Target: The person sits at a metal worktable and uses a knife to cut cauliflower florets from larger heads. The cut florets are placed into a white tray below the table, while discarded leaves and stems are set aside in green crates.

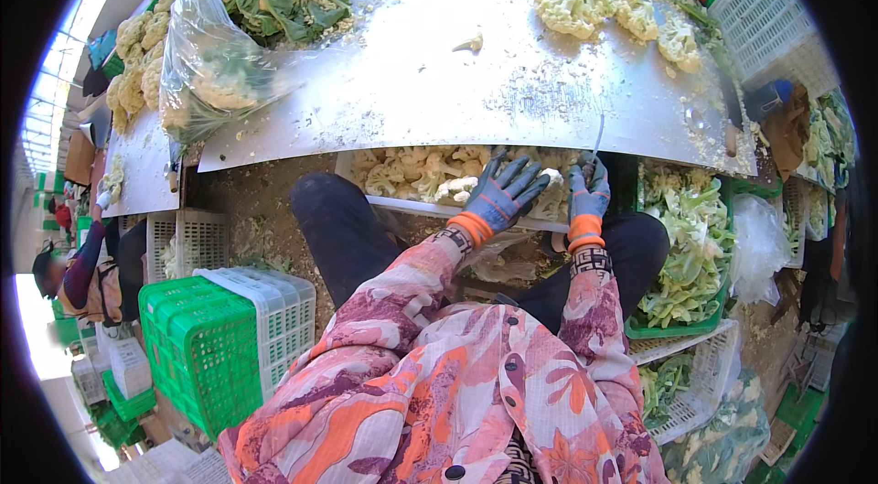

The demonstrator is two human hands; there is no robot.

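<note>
Over a white crate (pixel 402 202) of cut cauliflower florets (pixel 416 171) is my left hand (pixel 503 196), in a grey-blue glove with an orange cuff. Its fingers are stretched out and spread, palm down, close to the florets. My right hand (pixel 590 191), gloved the same way, is closed round the handle of a small knife (pixel 600 133) at the crate's right end. The thin blade points away from me, over the near edge of the white table (pixel 384 109). The crate's far side is hidden under the tabletop.
Cauliflower heads (pixel 572 6) lie at the table's far right, and a lone floret piece (pixel 471 43) in its middle. A clear plastic bag (pixel 206 45) of cauliflower stands left. Trimmings fill a green crate (pixel 681 246) by my right knee. Stacked crates (pixel 197 347) stand left; another person (pixel 87 287) is beyond.
</note>
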